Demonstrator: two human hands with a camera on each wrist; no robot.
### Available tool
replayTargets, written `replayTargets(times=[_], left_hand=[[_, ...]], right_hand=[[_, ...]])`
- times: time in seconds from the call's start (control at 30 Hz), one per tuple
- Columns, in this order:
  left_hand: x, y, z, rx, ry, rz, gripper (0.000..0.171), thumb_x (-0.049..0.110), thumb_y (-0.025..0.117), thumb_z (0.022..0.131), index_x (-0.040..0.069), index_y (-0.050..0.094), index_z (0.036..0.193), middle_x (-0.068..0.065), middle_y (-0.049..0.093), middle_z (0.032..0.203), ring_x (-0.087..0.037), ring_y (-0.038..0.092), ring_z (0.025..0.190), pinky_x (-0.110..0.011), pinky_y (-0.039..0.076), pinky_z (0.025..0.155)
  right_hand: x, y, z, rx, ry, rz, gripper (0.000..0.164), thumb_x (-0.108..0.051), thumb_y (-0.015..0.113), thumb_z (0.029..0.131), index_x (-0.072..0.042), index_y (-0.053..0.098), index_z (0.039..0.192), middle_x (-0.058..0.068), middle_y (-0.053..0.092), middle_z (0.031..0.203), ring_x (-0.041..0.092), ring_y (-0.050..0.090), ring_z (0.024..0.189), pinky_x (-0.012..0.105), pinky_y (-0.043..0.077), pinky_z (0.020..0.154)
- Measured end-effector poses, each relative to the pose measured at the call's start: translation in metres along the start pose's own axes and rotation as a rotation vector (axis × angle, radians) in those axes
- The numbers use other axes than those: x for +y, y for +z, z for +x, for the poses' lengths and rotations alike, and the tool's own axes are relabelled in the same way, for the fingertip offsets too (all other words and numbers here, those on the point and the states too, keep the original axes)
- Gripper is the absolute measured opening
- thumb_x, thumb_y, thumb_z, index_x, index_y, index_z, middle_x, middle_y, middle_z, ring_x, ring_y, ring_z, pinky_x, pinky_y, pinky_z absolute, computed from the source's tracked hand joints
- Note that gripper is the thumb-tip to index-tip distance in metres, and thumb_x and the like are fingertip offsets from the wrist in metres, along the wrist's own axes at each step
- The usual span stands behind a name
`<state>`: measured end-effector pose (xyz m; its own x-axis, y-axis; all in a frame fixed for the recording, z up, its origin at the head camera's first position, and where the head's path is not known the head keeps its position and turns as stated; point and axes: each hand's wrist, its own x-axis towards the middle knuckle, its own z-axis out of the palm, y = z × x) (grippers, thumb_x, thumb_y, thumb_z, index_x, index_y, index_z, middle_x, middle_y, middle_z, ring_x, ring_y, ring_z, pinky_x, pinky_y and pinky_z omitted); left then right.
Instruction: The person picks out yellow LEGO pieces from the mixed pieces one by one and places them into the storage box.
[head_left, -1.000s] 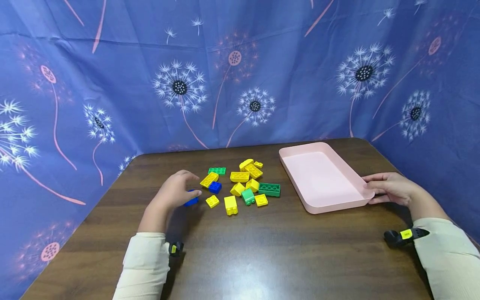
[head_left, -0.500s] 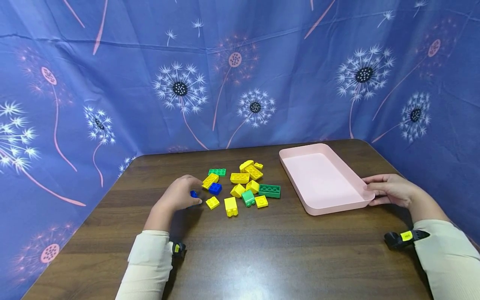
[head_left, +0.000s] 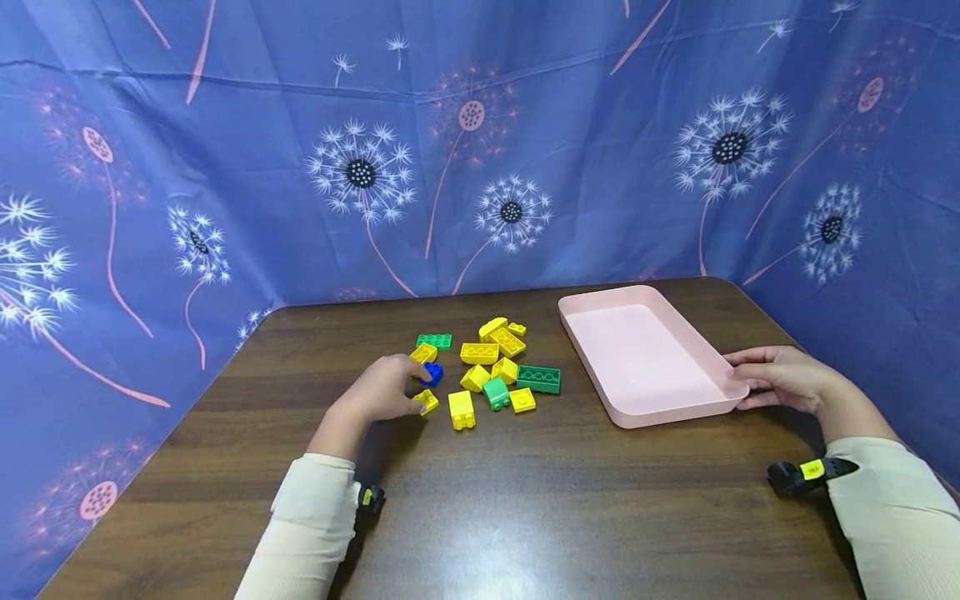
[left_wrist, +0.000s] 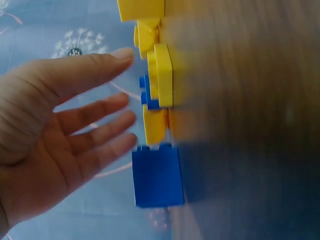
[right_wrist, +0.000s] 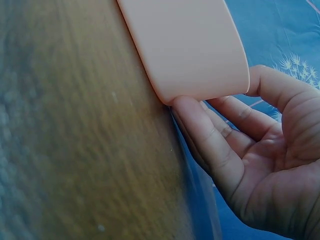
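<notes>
My left hand (head_left: 386, 388) reaches over the near left of a loose pile of toy building bricks, thumb and fingers apart. Its fingertips are right by a small blue brick (head_left: 432, 374) and its thumb by a flat yellow brick (head_left: 427, 402). The left wrist view shows nothing between the fingers; a larger blue brick (left_wrist: 158, 176) stands nearby, hidden under the hand in the head view. At the right, my right hand (head_left: 780, 379) holds the near right corner of a shallow pink tray (head_left: 678, 412), with its fingers against the outer wall (right_wrist: 195, 45).
More yellow bricks (head_left: 480, 353) lie mid-table with a dark green brick (head_left: 538, 379), a light green brick (head_left: 497, 393) and a green plate brick (head_left: 434, 341). A blue dandelion-print cloth (head_left: 480, 150) hangs behind the brown table (head_left: 525, 500).
My left hand has moved right, from the larger blue brick toward the small blue and yellow bricks, and now covers the larger one. The right hand and tray stay put.
</notes>
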<state>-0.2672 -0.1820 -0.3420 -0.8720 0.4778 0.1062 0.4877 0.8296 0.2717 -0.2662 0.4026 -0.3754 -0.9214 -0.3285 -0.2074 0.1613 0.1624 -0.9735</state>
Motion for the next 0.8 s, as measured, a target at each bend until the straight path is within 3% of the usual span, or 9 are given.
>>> replayTargets(times=[0.23, 0.4, 0.67, 0.8], left_hand=[[0.007, 0.004, 0.008, -0.108, 0.018, -0.017, 0.034, 0.016, 0.087, 0.072, 0.009, 0.075, 0.103, -0.004, 0.071, 0.103, -0.026, 0.062, 0.096, -0.041, 0.051, 0.085], [0.010, 0.008, 0.013, -0.133, 0.024, 0.025, 0.029, 0.014, 0.086, 0.073, 0.011, 0.077, 0.100, -0.001, 0.072, 0.100, -0.023, 0.063, 0.096, -0.039, 0.051, 0.085], [0.015, 0.012, 0.017, -0.214, -0.045, 0.071, 0.022, 0.002, 0.081, 0.076, 0.011, 0.078, 0.096, -0.001, 0.072, 0.099, -0.023, 0.063, 0.098, -0.041, 0.051, 0.089], [0.017, 0.010, 0.017, -0.213, -0.044, 0.096, 0.020, -0.002, 0.078, 0.076, 0.009, 0.077, 0.093, -0.001, 0.072, 0.094, -0.022, 0.064, 0.093, -0.040, 0.053, 0.085]], right_hand=[[0.001, -0.002, -0.002, -0.024, 0.001, 0.018, 0.039, 0.000, 0.051, 0.097, -0.032, 0.073, 0.095, -0.004, 0.069, 0.097, 0.019, 0.070, 0.083, 0.039, 0.058, 0.072], [0.002, -0.001, -0.001, -0.012, 0.002, 0.003, 0.038, -0.001, 0.051, 0.097, -0.032, 0.073, 0.095, -0.003, 0.068, 0.097, 0.019, 0.069, 0.083, 0.039, 0.058, 0.072], [0.002, -0.001, 0.001, 0.005, 0.006, -0.005, 0.039, 0.000, 0.051, 0.097, -0.032, 0.073, 0.095, -0.004, 0.068, 0.097, 0.018, 0.069, 0.082, 0.039, 0.058, 0.071], [0.004, -0.003, 0.001, -0.002, 0.009, -0.001, 0.039, -0.001, 0.051, 0.097, -0.032, 0.073, 0.095, -0.004, 0.068, 0.098, 0.018, 0.069, 0.083, 0.039, 0.058, 0.072]])
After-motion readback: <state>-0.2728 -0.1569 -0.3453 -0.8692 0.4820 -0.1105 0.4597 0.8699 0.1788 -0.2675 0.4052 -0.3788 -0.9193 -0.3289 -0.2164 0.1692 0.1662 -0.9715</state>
